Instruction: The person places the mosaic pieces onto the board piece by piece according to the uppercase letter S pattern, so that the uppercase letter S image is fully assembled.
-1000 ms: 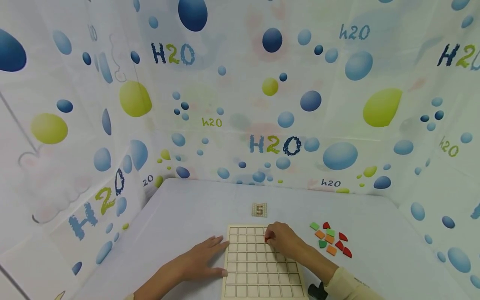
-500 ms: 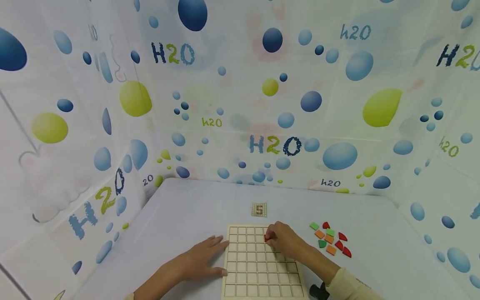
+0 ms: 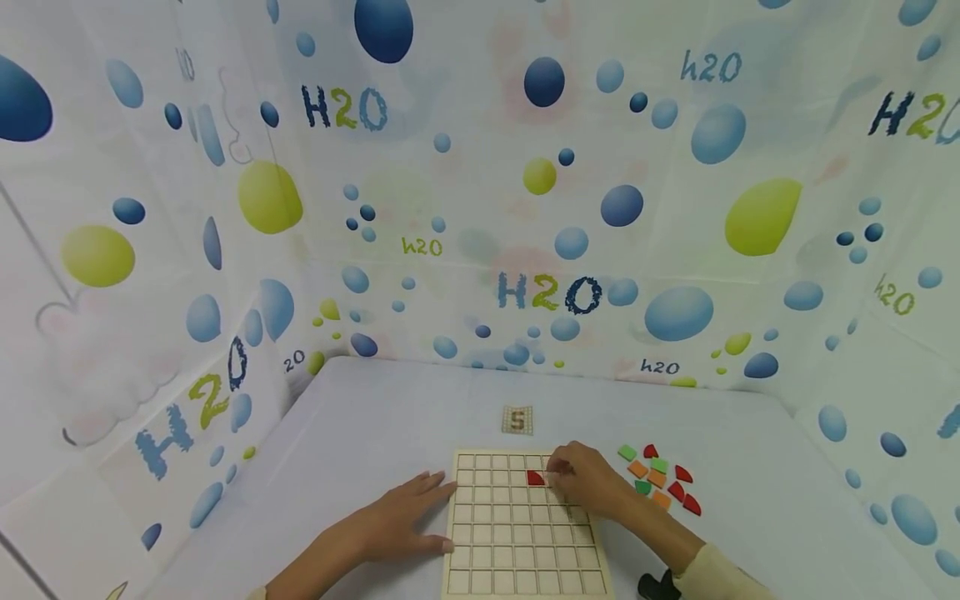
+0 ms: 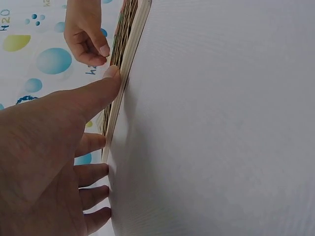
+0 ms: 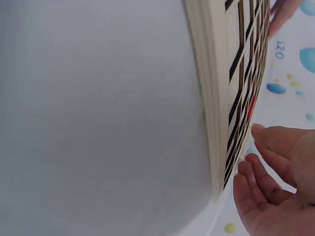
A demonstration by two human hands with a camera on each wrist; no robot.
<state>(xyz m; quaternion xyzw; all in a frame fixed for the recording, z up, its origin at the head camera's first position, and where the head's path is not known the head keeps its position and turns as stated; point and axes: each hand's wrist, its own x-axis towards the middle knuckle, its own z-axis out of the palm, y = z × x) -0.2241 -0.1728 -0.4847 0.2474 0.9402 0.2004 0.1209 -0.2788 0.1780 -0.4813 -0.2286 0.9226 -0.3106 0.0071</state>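
A wooden grid board [image 3: 495, 533] lies on the table, divided into small square cells. One red quarter-round tile [image 3: 535, 477] sits in a cell near its far side and shows as a red sliver in the right wrist view. My left hand [image 3: 393, 521] touches the board's left edge with fingers and thumb spread. Just right of the red tile, my right hand [image 3: 588, 479] hovers over the board with loosely bent fingers. The right wrist view shows nothing between the thumb and fingers of that right hand [image 5: 275, 182].
Right of the board lie several loose tiles: red quarter-rounds [image 3: 691, 504], orange squares [image 3: 660, 499], light green pieces [image 3: 627, 452] and a dark green one [image 3: 642, 487]. A small patterned card [image 3: 517, 420] lies beyond the board. A printed curtain [image 3: 465, 183] surrounds the white table [image 3: 390, 408].
My right hand has let go of the red tile, which stays in its cell, and has moved slightly right. The left hand has kept its place on the board's edge.
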